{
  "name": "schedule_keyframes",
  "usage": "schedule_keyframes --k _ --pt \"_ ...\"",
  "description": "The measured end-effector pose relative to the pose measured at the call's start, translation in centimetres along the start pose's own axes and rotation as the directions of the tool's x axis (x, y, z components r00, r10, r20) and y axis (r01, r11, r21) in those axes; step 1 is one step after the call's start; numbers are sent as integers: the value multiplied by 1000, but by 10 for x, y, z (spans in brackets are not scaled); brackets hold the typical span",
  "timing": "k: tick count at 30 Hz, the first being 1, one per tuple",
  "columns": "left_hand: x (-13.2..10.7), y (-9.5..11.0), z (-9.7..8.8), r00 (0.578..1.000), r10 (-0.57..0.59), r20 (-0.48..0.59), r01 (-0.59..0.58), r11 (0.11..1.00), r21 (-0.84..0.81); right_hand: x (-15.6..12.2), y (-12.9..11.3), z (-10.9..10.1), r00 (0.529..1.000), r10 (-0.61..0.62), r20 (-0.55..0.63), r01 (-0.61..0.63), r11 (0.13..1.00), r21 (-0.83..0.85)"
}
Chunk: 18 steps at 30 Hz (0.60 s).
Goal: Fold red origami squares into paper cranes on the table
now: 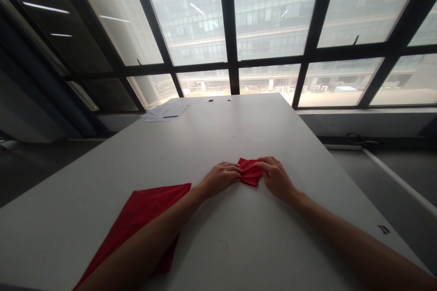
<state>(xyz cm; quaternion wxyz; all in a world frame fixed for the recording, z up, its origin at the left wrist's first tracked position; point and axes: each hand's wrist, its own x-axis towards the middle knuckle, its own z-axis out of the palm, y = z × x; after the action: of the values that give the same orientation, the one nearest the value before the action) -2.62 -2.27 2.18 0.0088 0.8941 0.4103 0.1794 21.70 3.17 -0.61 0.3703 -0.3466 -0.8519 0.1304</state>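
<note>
A small folded red cloth (251, 173), with several layered pleats on its upper side, lies on the white table between my two hands. My left hand (223, 176) has its fingertips closed on the cloth's left edge. At the opposite side, my right hand (274, 175) pinches the upper right edge between thumb and fingers. A larger red cloth (136, 211) is spread flat at the left, partly covered by my left forearm. The undersides of the folds are hidden.
The white table (218, 141) reaches toward a large dark-framed window (232, 59). Loose white papers (169, 110) lie at its far left edge. A small dark mark (383, 229) is near the right edge. Beyond that edge, a cable (363, 141) lies near a white bar (399, 182).
</note>
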Motion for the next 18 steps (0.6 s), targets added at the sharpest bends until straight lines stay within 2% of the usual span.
schedule_keyframes --k 4,11,15,18 --pt "0 -1 3 1000 10 -24 -10 1000 -28 0 2 2 999 -24 -37 25 999 42" --pt "0 0 4 995 -81 -54 75 993 -92 0 3 0 999 -17 -34 19 999 44" --pt "-2 0 5 973 -206 -106 184 965 -185 -1 3 0 1000 -18 -12 19 1000 6" --pt "-1 3 5 929 -334 -159 276 912 -303 0 2 -1 1000 -20 -2 20 999 -29"
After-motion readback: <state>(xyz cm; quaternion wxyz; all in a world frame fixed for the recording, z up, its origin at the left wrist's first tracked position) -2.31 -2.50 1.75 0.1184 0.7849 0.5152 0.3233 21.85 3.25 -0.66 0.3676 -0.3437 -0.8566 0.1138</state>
